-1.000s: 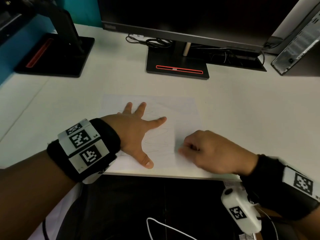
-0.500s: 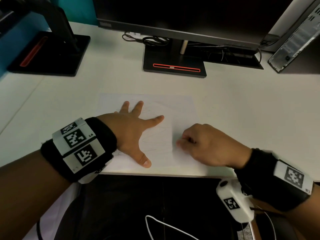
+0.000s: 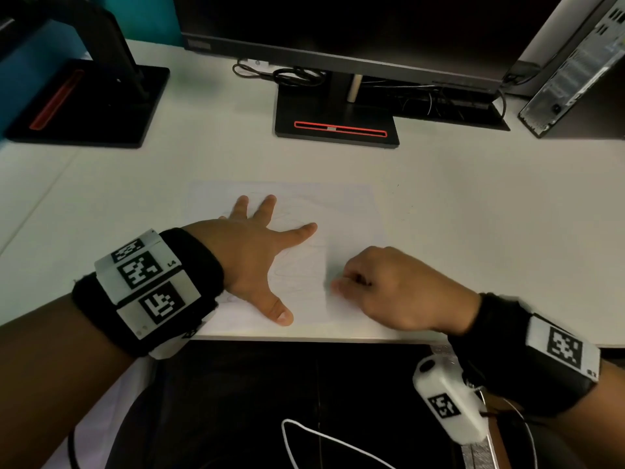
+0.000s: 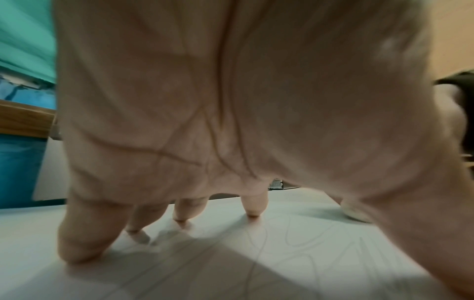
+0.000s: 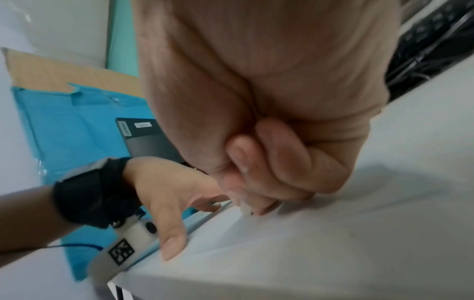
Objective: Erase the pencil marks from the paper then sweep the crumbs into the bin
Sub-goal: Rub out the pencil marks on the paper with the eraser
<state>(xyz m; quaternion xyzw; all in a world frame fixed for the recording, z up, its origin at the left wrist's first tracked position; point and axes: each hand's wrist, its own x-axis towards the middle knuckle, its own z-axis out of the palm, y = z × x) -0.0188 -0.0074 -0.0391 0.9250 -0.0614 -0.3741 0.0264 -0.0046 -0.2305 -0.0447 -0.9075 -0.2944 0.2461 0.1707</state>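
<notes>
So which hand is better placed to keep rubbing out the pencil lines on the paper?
Right. The right hand is curled with its fingertips pinching something small and pale, probably the eraser, against the paper. The left hand lies flat and spread, pinning the sheet.

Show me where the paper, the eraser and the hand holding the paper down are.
paper (image 3: pixel 351 211): head view, bare far right part.
eraser (image 5: pixel 246 210): right wrist view, whitish tip below fingertips.
left hand (image 3: pixel 257 255): head view, back of hand.

Office: desk, monitor, PC.
</notes>
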